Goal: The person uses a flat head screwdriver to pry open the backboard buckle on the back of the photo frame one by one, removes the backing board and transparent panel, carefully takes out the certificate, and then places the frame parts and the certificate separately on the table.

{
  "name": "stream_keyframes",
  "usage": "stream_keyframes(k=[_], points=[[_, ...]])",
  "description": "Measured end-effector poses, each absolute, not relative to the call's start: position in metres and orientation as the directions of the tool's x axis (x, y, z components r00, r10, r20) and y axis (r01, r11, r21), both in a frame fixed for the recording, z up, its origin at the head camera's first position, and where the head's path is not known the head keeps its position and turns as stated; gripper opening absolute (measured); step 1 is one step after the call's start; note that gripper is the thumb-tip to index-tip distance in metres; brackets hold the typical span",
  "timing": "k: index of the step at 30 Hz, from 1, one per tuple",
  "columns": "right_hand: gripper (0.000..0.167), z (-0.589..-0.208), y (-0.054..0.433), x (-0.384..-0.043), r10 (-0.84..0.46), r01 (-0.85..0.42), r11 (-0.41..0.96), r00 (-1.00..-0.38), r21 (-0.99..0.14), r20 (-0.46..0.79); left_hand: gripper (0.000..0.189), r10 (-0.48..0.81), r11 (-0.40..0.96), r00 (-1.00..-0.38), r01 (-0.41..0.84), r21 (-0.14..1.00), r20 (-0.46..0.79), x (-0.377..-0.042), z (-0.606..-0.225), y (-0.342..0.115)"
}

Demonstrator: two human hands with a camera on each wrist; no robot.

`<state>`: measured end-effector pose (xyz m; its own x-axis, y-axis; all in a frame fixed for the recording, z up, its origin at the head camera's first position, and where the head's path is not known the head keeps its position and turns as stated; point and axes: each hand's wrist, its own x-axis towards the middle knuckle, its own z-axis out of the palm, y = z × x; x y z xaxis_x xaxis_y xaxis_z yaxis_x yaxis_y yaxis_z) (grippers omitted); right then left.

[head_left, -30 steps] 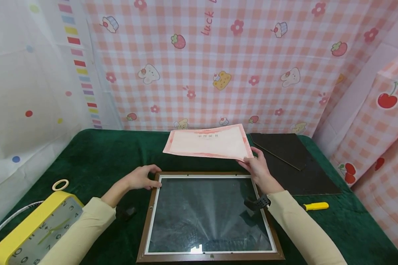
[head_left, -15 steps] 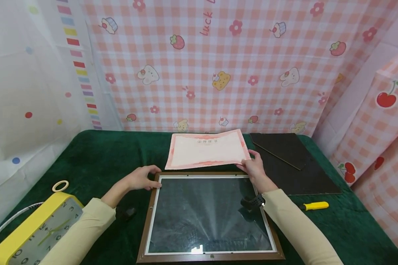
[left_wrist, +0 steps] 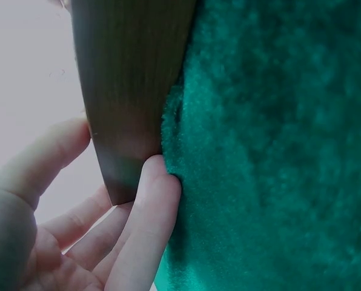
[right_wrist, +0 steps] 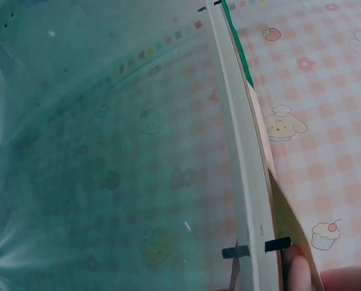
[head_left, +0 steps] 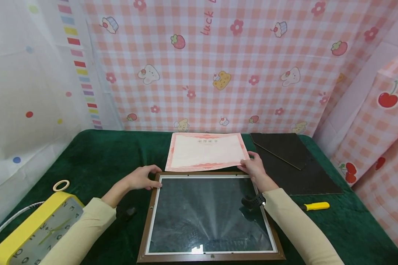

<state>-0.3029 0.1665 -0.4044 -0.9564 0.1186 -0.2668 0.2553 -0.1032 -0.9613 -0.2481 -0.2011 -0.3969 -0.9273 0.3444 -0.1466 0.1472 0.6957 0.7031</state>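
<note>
A brown picture frame (head_left: pixel 172 258) with a white inner edge and a clear pane (head_left: pixel 205 213) lies on the green cloth. My left hand (head_left: pixel 140 177) grips its far left corner; in the left wrist view, thumb and fingers are on either side of the brown frame edge (left_wrist: pixel 129 79). Just beyond the frame is a certificate (head_left: pixel 205 152) with a pink-red border. Its near right corner is pinched by my right hand (head_left: pixel 255 169). From the right wrist, the white inner edge (right_wrist: pixel 238 139) hides most of that hand; a few fingers (right_wrist: pixel 300 273) show beside the paper.
A black backing board (head_left: pixel 295 176) lies at the far right, with a yellow-handled tool (head_left: pixel 318 206) before it. At left are a yellow clock (head_left: pixel 36 221), a ring (head_left: pixel 60 185) and a small dark object (head_left: pixel 127 213). A checked curtain (head_left: pixel 199 62) hangs behind.
The certificate has come down and nearer, from raised and tilted to lying almost flat behind the frame. My right hand moved slightly left and toward me with it. My left hand stayed put.
</note>
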Motion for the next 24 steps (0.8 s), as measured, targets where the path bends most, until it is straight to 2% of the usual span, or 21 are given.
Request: stream_keyframes(k=[8, 16, 21, 24], points=[[0.06, -0.395, 0.17, -0.3, 0.03, 0.285, -0.019, -0.958, -0.958, -0.285, 0.047, 0.341, 0.696, -0.929, 0.146, 0.703, -0.144, -0.248, -0.395, -0.201], [0.059, -0.391, 0.179, -0.304, 0.028, 0.267, 0.086, -0.964, -0.96, -0.266, 0.048, 0.343, 0.696, -0.927, 0.142, 0.704, -0.152, -0.248, -0.398, -0.201], [0.054, -0.386, 0.178, -0.298, 0.056, 0.203, 0.241, -0.979, -0.949, -0.195, 0.049, 0.347, 0.694, -0.925, 0.143, 0.705, -0.154, -0.248, -0.399, -0.201], [0.049, -0.381, 0.172, -0.288, -0.019, 0.104, 0.336, -0.993, -0.936, -0.117, 0.049, 0.348, 0.692, -0.925, 0.143, 0.707, -0.153, -0.249, -0.399, -0.202]])
